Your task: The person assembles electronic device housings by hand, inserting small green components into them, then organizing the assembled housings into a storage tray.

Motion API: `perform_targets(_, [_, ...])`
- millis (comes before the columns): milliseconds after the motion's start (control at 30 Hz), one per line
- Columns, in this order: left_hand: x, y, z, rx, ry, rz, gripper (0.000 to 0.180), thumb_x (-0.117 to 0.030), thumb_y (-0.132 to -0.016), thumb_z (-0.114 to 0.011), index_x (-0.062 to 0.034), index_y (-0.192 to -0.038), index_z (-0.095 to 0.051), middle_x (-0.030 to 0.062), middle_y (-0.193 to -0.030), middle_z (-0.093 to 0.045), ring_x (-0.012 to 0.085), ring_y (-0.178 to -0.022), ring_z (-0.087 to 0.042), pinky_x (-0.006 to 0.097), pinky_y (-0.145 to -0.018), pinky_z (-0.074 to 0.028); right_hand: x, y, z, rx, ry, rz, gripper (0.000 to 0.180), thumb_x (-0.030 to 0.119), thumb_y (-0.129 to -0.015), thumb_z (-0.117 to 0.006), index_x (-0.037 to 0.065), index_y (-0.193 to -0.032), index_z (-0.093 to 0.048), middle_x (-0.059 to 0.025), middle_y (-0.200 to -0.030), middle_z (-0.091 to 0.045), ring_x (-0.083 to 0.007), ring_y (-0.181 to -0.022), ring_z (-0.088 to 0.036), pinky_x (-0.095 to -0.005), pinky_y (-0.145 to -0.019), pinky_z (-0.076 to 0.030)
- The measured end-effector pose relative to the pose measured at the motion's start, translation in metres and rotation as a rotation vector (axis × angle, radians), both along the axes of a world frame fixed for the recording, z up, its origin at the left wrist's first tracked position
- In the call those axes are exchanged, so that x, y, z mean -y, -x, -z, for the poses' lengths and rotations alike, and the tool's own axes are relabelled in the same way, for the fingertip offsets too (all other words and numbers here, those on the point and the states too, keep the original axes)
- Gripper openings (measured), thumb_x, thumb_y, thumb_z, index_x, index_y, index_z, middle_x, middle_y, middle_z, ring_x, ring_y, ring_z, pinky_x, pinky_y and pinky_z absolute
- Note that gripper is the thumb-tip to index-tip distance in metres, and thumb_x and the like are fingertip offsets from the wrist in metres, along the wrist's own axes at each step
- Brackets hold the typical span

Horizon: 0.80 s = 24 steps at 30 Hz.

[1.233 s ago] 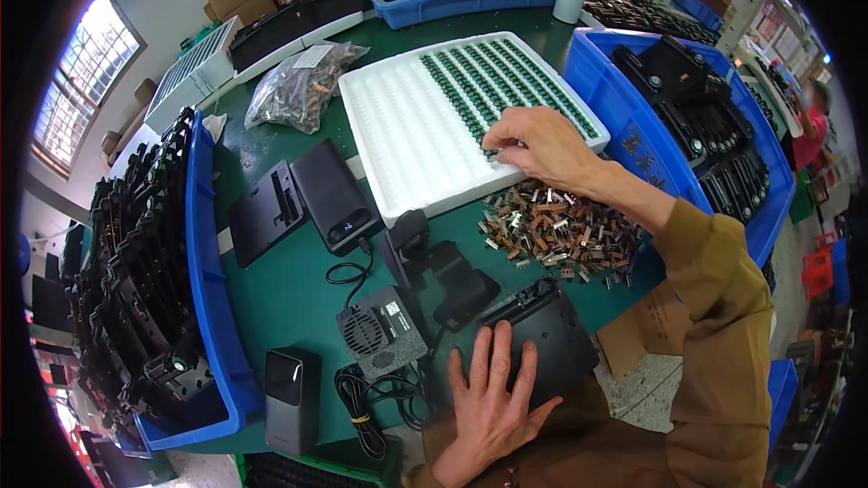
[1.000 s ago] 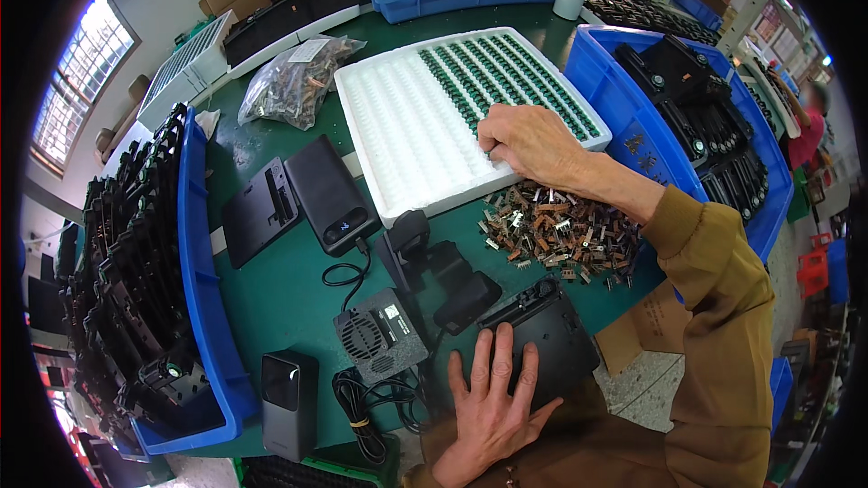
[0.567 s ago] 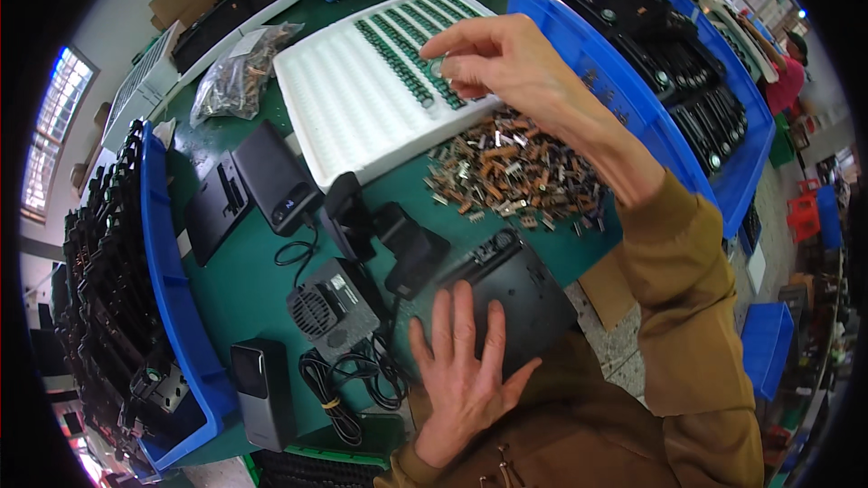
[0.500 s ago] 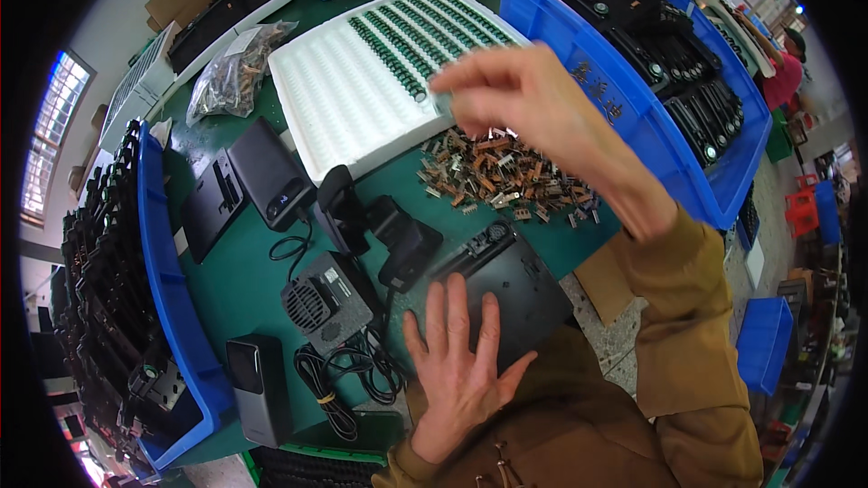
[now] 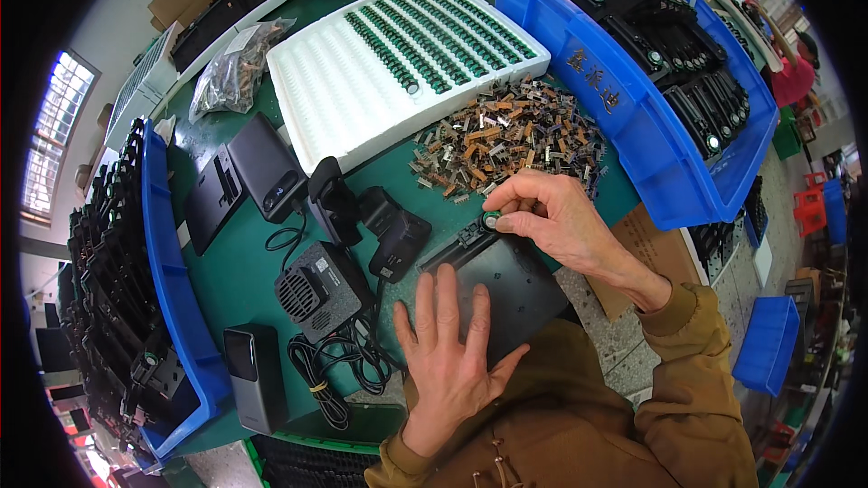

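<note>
My left hand [image 5: 457,348] lies flat with fingers spread on a black plastic panel [image 5: 517,291] at the table's near edge. My right hand [image 5: 568,224] pinches a small round green part [image 5: 491,220] with a silvery face between thumb and fingers. It holds that part at the far end of the panel's slotted strip [image 5: 459,244]; whether it is seated there I cannot tell. Beyond the panel is a heap of small orange-brown and metal pin pieces [image 5: 506,140]. A white foam tray [image 5: 316,113] behind them carries rows of similar green round parts.
Blue bins [image 5: 624,117] of black plastic parts stand at right and left. Left of the panel are a dark fan-like unit [image 5: 321,289], coiled black cables [image 5: 330,380], black stands [image 5: 398,239], a grey box device [image 5: 256,380] and a display device [image 5: 262,167]. A clear bag [image 5: 240,68] lies farther back.
My right hand has come down from the foam tray toward me, bringing the green round part to the panel's far end. My left hand stays on the panel.
</note>
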State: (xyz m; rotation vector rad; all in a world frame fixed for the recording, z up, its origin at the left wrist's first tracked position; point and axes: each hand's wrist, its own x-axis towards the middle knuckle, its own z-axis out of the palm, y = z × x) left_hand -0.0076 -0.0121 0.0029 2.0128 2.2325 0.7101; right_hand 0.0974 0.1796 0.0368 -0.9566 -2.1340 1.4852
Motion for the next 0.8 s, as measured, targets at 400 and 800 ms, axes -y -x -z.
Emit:
perform_targets(400, [-0.001,0.001,-0.002,-0.001,0.030,0.002,0.081,-0.048,-0.068,-0.080,-0.0039,-0.131,-0.056,0.0287,-0.149,-0.034,0.0473,-0.139,-0.031,0.066,-0.107,-0.023,0.003,-0.001,0.010,-0.005,-0.515,-0.049,0.017,0.001,-0.079,-0.071,0.002,-0.097,-0.070,-0.0054,-0.082,-0.059,-0.0174,-0.071,-0.060,-0.0297,-0.061,-0.047])
perform_targets(800, [-0.001,0.000,-0.001,-0.008,0.029,-0.001,0.081,-0.049,-0.068,-0.079,-0.0037,-0.131,-0.055,0.0290,-0.149,-0.035,0.0473,-0.138,-0.032,0.065,-0.107,-0.023,0.000,-0.001,0.013,-0.027,-0.437,-0.083,0.013,-0.002,-0.081,-0.068,0.001,-0.094,-0.066,-0.0065,-0.083,-0.059,-0.0177,-0.072,-0.060,-0.0301,-0.064,-0.048])
